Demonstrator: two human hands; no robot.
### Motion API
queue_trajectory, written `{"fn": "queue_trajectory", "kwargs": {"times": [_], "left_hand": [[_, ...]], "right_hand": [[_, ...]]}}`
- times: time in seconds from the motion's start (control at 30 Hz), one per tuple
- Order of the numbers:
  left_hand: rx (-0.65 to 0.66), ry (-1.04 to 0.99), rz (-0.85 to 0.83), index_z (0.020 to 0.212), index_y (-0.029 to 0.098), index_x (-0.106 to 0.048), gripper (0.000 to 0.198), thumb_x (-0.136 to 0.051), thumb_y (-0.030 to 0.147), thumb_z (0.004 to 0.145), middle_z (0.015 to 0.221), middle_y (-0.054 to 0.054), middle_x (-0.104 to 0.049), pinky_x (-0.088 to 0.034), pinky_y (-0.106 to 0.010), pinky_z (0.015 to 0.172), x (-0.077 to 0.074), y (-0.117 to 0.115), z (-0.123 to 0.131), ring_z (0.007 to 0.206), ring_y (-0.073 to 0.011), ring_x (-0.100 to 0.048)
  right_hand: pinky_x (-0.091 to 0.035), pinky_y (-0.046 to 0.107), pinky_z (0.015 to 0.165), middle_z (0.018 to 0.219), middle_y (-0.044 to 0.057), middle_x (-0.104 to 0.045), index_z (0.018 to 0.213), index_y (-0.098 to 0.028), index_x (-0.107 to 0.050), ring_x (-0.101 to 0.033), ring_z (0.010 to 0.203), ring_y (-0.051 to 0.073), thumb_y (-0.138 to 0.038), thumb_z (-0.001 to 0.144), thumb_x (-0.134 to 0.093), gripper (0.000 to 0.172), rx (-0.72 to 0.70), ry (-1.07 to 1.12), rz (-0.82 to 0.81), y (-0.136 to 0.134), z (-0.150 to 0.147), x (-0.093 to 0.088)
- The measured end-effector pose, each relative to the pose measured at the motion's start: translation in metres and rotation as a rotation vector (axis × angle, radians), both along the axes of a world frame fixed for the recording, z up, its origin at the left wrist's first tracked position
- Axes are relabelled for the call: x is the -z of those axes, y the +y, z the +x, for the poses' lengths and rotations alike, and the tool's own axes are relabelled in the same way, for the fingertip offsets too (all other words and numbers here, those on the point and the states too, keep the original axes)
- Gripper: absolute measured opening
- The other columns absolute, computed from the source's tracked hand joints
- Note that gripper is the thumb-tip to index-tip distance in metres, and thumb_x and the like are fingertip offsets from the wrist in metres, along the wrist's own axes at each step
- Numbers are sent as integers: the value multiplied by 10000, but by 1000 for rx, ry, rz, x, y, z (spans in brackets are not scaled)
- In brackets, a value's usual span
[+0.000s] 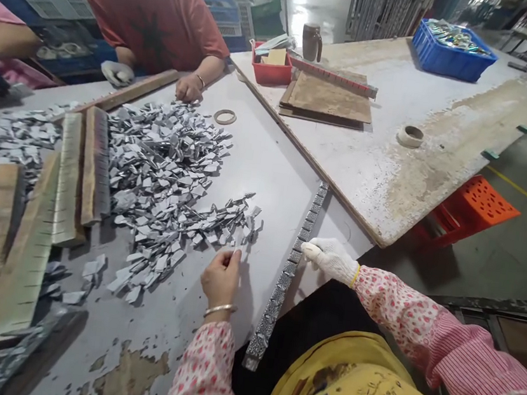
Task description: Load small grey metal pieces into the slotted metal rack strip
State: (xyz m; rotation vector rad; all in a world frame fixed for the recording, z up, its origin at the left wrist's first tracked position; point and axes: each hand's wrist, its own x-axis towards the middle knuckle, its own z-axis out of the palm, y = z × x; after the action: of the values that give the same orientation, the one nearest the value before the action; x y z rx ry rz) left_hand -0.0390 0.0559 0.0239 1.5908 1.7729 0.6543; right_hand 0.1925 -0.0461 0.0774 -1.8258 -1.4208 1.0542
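Observation:
My left hand (221, 279), bare with a bracelet at the wrist, is closed in a pinch beside the near edge of a heap of small grey flat pieces (166, 166). A pale grey piece (237, 243) seems to show at its fingertips, partly hidden. My right hand (331, 259), in a white knitted glove, is closed with its fingertips against the side of a long slotted strip (285, 280). That strip carries a row of dark, textured pieces along its length. It lies slanted, its far end on the white table and its near end over my lap.
Several slotted wooden bars (69, 180) lie at the left. Across the table, a co-worker in a red shirt (146, 16) rests their hands near the heap. A tape ring (225, 116), a red box (270, 67), boards (331, 97) and a blue crate (452, 51) stand farther off.

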Motion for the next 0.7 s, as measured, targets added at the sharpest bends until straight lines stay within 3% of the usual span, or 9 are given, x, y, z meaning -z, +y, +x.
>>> {"fn": "queue_trajectory", "kwargs": {"times": [0.1,0.17,0.33,0.43,0.57,0.63,0.7], "left_hand": [[106,-190,-32,795,168,-629,380,-557,541,780,711,-40,-645,-484,-297,681,-22,-27,-9,690,-182,-600],[191,-284,-54,778,172,-625,393,-584,563,774,681,-15,-627,-479,-261,647,-41,-45,-10,665,-157,-582],[431,-311,21,671,176,-594,311,-614,444,829,565,34,-501,-348,-223,530,-76,-79,-13,544,-99,-433],[580,-369,35,593,182,-505,353,-585,386,870,545,40,-421,-302,-235,519,-86,-93,-18,523,-91,-376],[762,-702,-107,533,197,-432,500,-554,570,843,549,14,-438,-333,-263,521,-90,-108,-18,529,-119,-413],[754,-669,-82,537,195,-459,497,-524,564,864,539,13,-439,-322,-265,511,-90,-110,-15,513,-119,-415],[724,-481,4,599,189,-514,413,-472,436,928,556,17,-455,-307,-259,516,-88,-111,-12,516,-112,-425]], "right_hand": [[-411,213,565,597,-22,-615,816,-166,-592,-572,534,102,-497,942,-434,388,-16,207,-14,9,-11,-17],[-418,196,546,665,-17,-640,897,-166,-607,-600,581,104,-483,912,-497,336,-98,288,-48,15,-24,-30],[-422,166,493,696,-17,-642,849,-153,-624,-573,540,77,-455,849,-606,302,-317,427,-156,14,-44,-48],[-394,159,422,600,-18,-609,785,-138,-612,-540,464,76,-465,844,-598,333,-372,579,-277,0,-45,-46],[-374,171,361,565,-5,-610,785,-135,-600,-536,396,95,-509,831,-563,379,-474,859,-565,-20,-47,-40],[-372,164,357,596,-7,-620,807,-141,-596,-547,407,92,-534,819,-573,394,-376,895,-541,-26,-46,-40],[-376,151,375,599,-9,-616,787,-140,-596,-550,428,81,-521,825,-585,383,-281,808,-407,-29,-43,-40]]}}
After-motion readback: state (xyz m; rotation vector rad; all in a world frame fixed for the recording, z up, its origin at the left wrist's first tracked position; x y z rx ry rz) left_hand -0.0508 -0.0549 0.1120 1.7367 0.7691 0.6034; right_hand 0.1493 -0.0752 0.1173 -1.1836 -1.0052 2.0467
